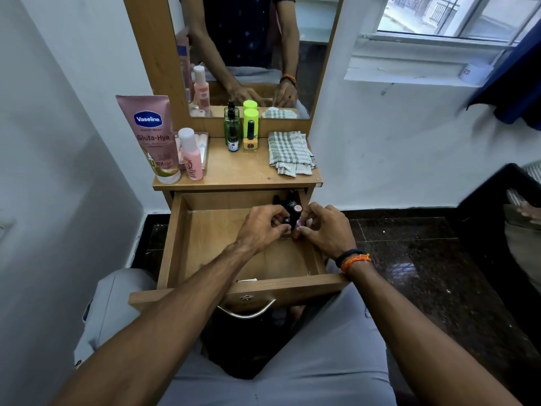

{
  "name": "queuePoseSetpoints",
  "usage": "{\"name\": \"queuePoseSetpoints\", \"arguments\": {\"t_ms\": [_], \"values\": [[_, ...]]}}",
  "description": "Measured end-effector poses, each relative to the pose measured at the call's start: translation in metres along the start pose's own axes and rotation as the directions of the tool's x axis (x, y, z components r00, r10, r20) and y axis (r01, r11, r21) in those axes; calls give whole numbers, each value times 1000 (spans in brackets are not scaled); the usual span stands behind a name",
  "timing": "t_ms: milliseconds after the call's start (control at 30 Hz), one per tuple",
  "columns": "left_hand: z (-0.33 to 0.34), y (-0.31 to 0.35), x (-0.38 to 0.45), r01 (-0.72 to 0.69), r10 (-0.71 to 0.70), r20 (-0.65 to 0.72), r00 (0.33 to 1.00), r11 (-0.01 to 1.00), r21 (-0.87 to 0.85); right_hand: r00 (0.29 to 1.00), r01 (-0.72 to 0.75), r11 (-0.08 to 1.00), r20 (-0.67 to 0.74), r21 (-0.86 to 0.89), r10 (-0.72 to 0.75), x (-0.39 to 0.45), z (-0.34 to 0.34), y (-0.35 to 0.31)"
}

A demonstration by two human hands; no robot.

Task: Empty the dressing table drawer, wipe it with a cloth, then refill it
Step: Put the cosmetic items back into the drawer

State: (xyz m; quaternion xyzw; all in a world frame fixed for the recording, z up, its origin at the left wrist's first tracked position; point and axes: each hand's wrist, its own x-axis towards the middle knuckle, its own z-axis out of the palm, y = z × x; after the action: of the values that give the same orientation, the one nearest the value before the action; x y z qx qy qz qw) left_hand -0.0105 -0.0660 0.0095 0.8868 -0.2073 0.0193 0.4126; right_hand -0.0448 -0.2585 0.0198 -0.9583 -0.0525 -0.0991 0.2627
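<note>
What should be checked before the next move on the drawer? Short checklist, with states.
1. Drawer pulled fully open: ok.
2. Left hand grips a small dark item: ok.
3. Right hand pinches a small pink-tipped item: ok.
4. Drawer emptied: not ok, dark cosmetics stand at the back right.
5. Checked cloth within reach on the tabletop: ok, folded, untouched.
6. Free space on the tabletop for more items: ok, in the middle between the bottles and the cloth.

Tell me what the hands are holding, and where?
Both hands, left and right, pinch small dark tubes by their tops at the drawer's back right.
</note>
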Motion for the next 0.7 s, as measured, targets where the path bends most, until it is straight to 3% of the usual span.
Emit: {"name": "queuePoseSetpoints", "arguments": {"t_ms": [233, 700], "values": [[4, 4, 0, -13, 14, -13, 1000, 1000, 7, 996, 85, 994, -31, -67, -87, 0, 0, 1], [1, 5, -3, -14, 15, -31, 999, 999, 31, 995, 72, 997, -62, -25, -74, -3, -3, -1]]}}
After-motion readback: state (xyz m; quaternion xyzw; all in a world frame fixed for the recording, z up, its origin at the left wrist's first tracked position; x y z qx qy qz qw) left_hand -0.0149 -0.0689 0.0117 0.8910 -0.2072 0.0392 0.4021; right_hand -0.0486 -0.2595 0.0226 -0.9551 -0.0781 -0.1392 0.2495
